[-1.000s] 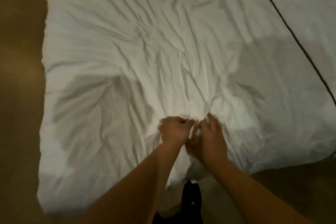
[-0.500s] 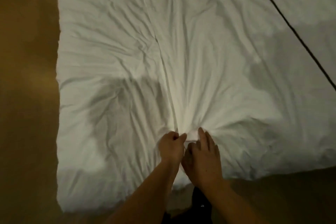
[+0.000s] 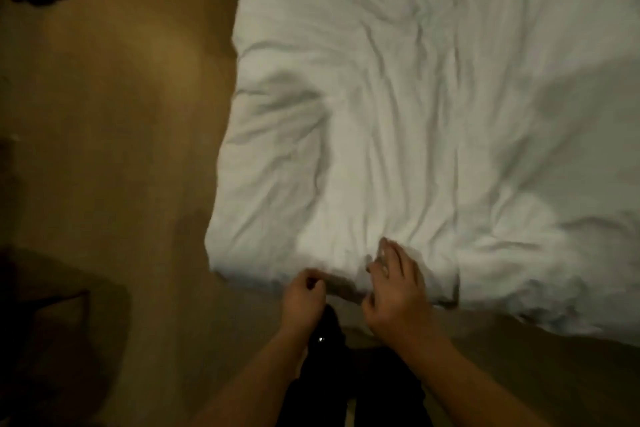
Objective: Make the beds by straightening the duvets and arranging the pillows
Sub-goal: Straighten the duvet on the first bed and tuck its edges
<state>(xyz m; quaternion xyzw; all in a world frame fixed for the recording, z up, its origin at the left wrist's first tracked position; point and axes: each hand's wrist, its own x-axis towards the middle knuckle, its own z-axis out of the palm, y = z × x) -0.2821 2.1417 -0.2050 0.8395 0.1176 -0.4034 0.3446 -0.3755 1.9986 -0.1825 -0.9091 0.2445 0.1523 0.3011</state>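
I am seeing one duvet [image 3: 398,114] | lying long-ways away from me | left hand [image 3: 303,295] pinching its near edge | right hand [image 3: 394,291] lying flat on it, fingers straight

We see a dim, warm-lit room; the white duvet [image 3: 398,114] is brightest just beyond the right hand [image 3: 393,291]. Soft shadows cross it farther out. That hand's fingertips [image 3: 382,246] blur.

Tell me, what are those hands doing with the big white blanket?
A person is making a bed. Both hands are at the near edge of the white duvet. The right hand lies on it with fingers spread; the left hand is curled at the hem. The duvet is still full of wrinkles.
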